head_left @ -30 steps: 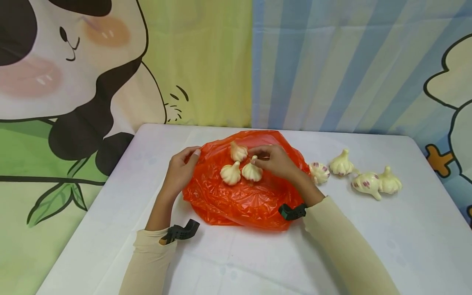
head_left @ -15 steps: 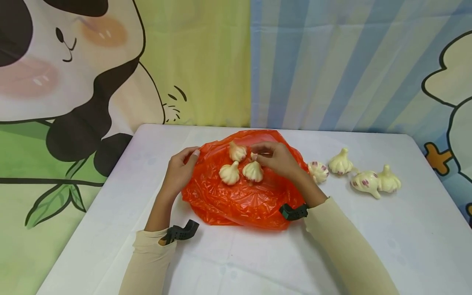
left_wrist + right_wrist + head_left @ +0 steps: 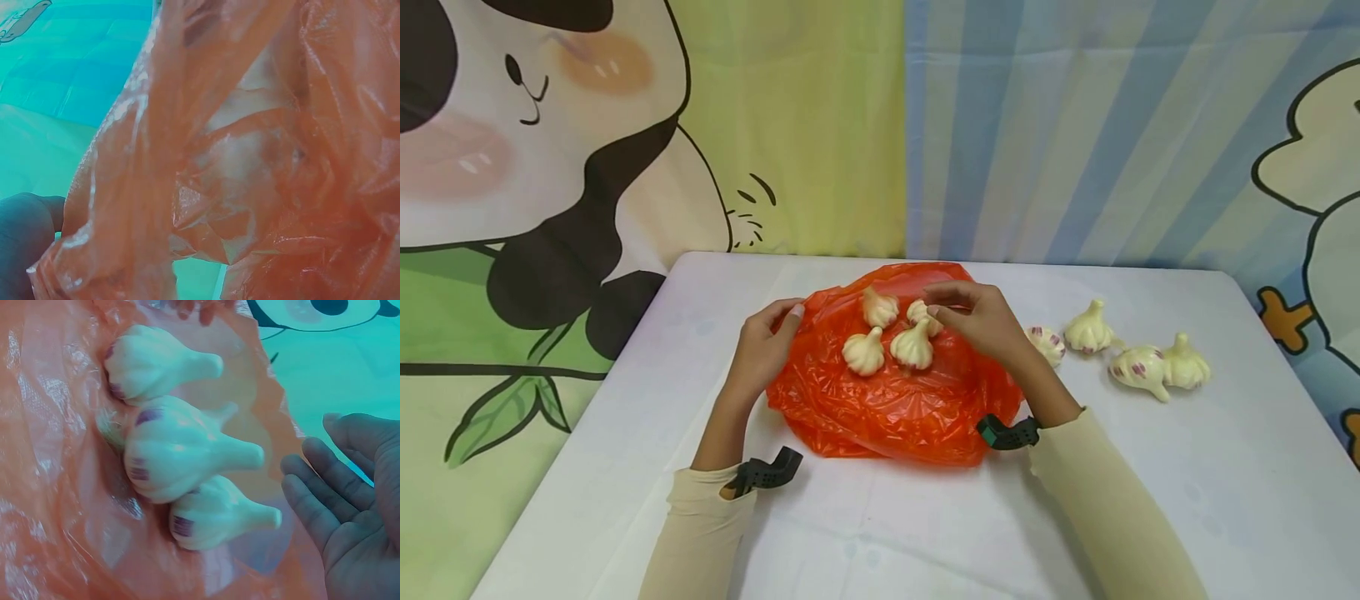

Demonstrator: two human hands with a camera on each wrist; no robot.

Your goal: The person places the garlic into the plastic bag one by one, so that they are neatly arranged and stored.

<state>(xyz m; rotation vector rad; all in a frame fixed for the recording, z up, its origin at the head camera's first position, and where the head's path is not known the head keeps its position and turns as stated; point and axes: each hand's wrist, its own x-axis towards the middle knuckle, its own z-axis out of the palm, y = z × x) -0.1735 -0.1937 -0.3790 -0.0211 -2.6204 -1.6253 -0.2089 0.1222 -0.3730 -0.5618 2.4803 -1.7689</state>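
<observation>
Four garlic bulbs [image 3: 913, 345] sit in a tight cluster on the crinkled red plastic bag [image 3: 887, 417], stems and all in plain sight! Over on the left flank, the left hand [image 3: 765, 343] has the bag's edge pinched between thumb and fingers. And here is the right hand [image 3: 985, 323], just beside the back right bulb of the group, thumb and fingers apart with nothing between them (the right wrist view shows that gap nicely, along with purple marks on the bulbs).

Out to the right, four more bulbs [image 3: 1090, 329] rest on the white table [image 3: 865, 533]; the nearest is partly tucked behind the right forearm [image 3: 1051, 392], and the two farthest right lie up against each other. A black wrist camera [image 3: 767, 471] rides on the left arm, beige sleeves on both. Behind it all, a big cartoon panda [image 3: 542, 158] fills the backdrop's left side.
</observation>
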